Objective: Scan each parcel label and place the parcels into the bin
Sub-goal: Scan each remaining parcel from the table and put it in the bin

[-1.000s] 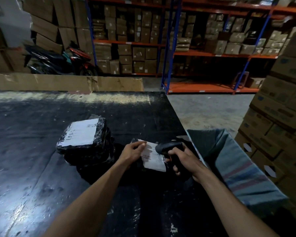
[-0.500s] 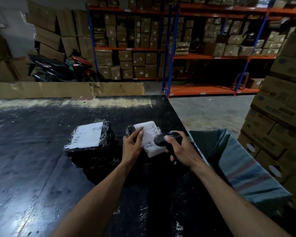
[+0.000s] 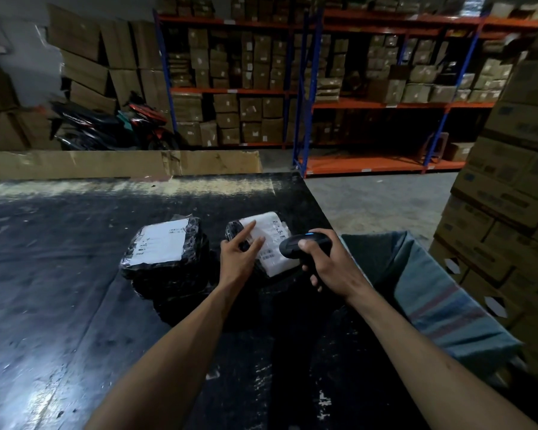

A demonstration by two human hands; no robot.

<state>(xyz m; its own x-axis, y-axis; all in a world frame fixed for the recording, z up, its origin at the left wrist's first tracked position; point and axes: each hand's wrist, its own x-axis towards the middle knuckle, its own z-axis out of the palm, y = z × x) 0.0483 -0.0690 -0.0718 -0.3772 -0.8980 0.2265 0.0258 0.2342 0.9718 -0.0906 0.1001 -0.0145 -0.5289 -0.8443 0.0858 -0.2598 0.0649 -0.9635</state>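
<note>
Presently we hold the scanner (image 3: pixel 305 244) in our right hand (image 3: pixel 330 268), aimed at the label (image 3: pixel 269 243); our left hand (image 3: pixel 241 256) steadies the parcel (image 3: pixel 261 246) on the table (image 3: pixel 75 274), fingers straight. We advise keeping the barcode flat and uncovered. Black wrap, white label; bin (image 3: pixel 448 305) just beside.

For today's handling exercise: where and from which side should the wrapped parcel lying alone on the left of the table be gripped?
Probably by its right edge, coming from the right: the labelled parcel tops a stack of black parcels, that side faces both hands, and its white label stays uncovered for scanning.
</note>
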